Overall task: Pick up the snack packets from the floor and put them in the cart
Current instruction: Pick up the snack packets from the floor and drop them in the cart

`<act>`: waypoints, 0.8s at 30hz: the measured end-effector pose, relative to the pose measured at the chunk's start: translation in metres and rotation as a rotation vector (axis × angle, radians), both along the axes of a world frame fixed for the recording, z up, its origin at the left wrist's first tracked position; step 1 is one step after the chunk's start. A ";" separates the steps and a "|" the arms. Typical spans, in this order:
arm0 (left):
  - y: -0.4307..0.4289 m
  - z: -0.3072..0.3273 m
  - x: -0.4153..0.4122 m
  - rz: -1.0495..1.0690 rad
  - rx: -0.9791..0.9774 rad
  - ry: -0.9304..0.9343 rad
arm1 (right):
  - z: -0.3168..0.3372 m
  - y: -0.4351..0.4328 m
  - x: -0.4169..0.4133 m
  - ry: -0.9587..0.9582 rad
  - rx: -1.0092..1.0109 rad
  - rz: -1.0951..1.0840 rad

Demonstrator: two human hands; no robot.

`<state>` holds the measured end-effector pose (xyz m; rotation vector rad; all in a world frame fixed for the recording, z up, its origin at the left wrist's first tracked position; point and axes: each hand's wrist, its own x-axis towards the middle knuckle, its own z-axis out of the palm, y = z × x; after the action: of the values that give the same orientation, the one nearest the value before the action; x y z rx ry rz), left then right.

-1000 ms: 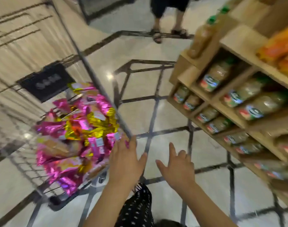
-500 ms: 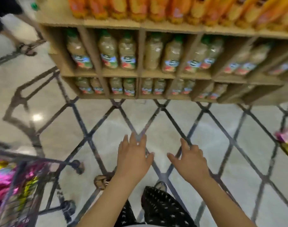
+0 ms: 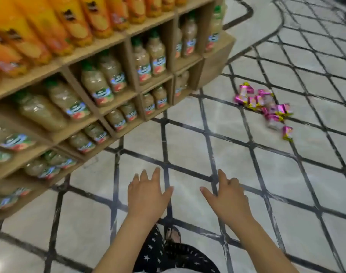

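Observation:
Several pink and gold snack packets (image 3: 264, 107) lie scattered on the tiled floor at the upper right, past the end of the shelf. My left hand (image 3: 146, 196) and my right hand (image 3: 227, 200) hang in front of me at the lower middle, palms down, fingers spread and holding nothing. Both hands are well short of the packets. The cart is out of view.
A wooden shelf unit (image 3: 121, 99) full of juice bottles runs along the left, with orange bottles (image 3: 50, 26) on its upper row. The grey floor (image 3: 266, 184) has dark diamond lines. My foot in a sandal (image 3: 173, 236) shows below my hands.
The view has swung right, away from the cart, which has left the frame. The shelf moved to the left and the packets on the floor came into view. Both hands stay empty.

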<state>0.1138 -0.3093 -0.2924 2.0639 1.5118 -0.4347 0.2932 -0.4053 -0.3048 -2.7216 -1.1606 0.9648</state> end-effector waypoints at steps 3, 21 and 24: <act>0.027 -0.001 0.043 -0.116 0.018 -0.004 | -0.001 0.002 0.030 0.034 0.008 -0.141; 0.219 0.005 0.310 -0.832 0.075 0.052 | 0.009 0.110 0.202 0.012 -0.121 -0.592; 0.226 0.005 0.357 -0.896 0.098 0.032 | 0.009 0.111 0.238 0.012 -0.139 -0.652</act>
<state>0.4707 -0.0837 -0.2879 2.7416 0.5382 -0.7198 0.5310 -0.2943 -0.2955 -2.8679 -0.1553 0.9673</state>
